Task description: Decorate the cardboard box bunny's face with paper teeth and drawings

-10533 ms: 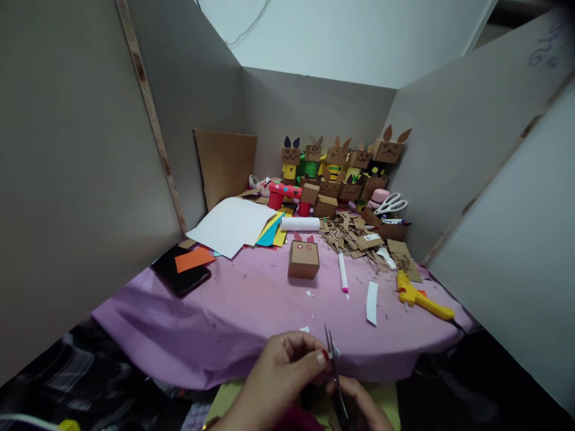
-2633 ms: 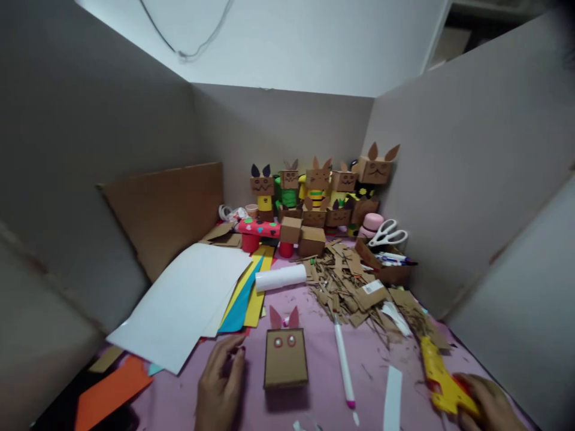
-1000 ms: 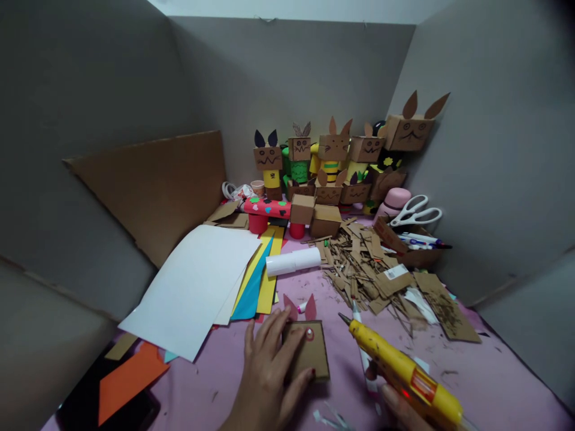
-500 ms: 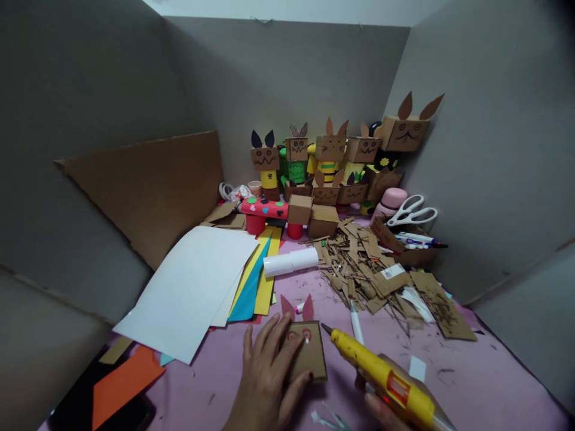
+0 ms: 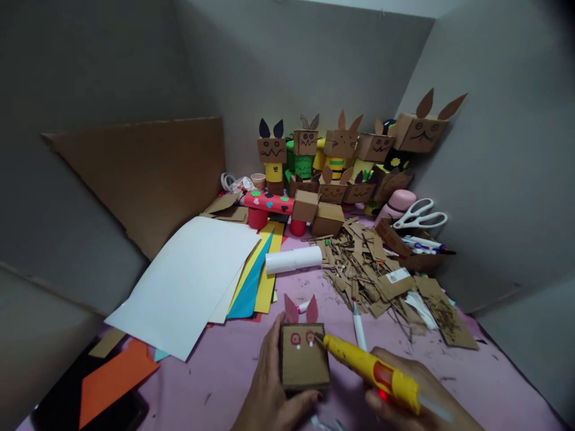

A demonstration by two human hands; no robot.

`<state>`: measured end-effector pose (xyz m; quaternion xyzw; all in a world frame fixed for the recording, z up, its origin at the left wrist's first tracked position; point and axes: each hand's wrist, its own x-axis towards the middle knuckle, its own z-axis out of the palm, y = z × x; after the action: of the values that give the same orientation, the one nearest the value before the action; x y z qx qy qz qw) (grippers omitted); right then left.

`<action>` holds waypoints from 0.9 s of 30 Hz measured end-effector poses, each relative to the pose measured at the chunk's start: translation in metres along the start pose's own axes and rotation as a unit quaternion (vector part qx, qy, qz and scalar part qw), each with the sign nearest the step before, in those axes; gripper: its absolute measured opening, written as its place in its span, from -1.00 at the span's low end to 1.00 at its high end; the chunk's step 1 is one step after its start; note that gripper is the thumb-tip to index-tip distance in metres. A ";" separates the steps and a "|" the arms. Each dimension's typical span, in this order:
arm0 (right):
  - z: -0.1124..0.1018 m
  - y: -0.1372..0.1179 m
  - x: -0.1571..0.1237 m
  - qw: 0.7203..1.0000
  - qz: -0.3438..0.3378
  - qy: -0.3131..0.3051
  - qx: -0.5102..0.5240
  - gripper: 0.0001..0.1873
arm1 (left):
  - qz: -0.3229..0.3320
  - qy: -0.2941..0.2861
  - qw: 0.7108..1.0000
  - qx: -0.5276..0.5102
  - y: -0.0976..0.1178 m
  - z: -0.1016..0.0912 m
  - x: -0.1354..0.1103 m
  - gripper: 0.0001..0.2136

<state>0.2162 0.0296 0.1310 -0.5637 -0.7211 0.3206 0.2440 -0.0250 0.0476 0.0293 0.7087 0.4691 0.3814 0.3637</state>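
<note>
A small cardboard box (image 5: pixel 305 366) with two red-ringed eyes drawn on its face sits in my left hand (image 5: pixel 269 392). The fingers wrap its left side and the thumb presses along the bottom edge. Two pinkish-red pointed ears (image 5: pixel 312 309) stand above its top edge. Below each eye shows a small white dot. My right hand (image 5: pixel 420 383) grips a yellow glue gun (image 5: pixel 354 354), a red light glowing on its body. The dark nozzle is at the right-hand eye; whether it touches the cardboard I cannot tell.
A white marker (image 5: pixel 359 328) lies behind the glue gun. Cardboard scraps (image 5: pixel 359 263) are heaped at right, before white scissors (image 5: pixel 420 215). White paper sheets (image 5: pixel 188 281), a white paper roll (image 5: pixel 294 260) and orange paper (image 5: pixel 114 380) lie leftward. Cardboard animal figures (image 5: pixel 341 143) stand behind.
My left fingers have moved off the box's face to its left side, and the face is tipped more towards me. The glue gun's nozzle has moved from beside the box to the right-hand eye.
</note>
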 end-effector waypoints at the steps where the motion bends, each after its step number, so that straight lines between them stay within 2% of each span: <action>1: -0.001 -0.001 0.001 1.000 0.000 -0.012 -0.007 -0.67 | 0.001 0.000 1.000 -0.006 -0.001 0.000 0.000 -0.04; 7: 0.002 0.002 0.008 0.997 0.015 -0.069 -0.034 -0.75 | 0.026 0.016 1.000 -0.007 -0.003 -0.001 0.001 -0.06; 12: 0.005 0.005 0.007 0.997 0.024 -0.071 -0.013 -0.77 | 0.037 0.012 0.999 -0.001 -0.007 0.001 0.000 -0.05; 16: 0.005 0.005 0.007 0.995 0.039 -0.096 -0.014 -0.74 | 0.044 0.008 0.999 0.004 -0.007 0.001 0.000 -0.04; 27: 0.006 0.013 0.008 0.995 0.012 -0.087 -0.048 -0.78 | 0.048 -0.002 0.998 0.050 -0.003 -0.001 -0.001 -0.01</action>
<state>0.2188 0.0383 0.1175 -0.5535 -0.7473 0.3362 0.1490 -0.0271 0.0478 0.0267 0.7486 0.4522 0.3731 0.3097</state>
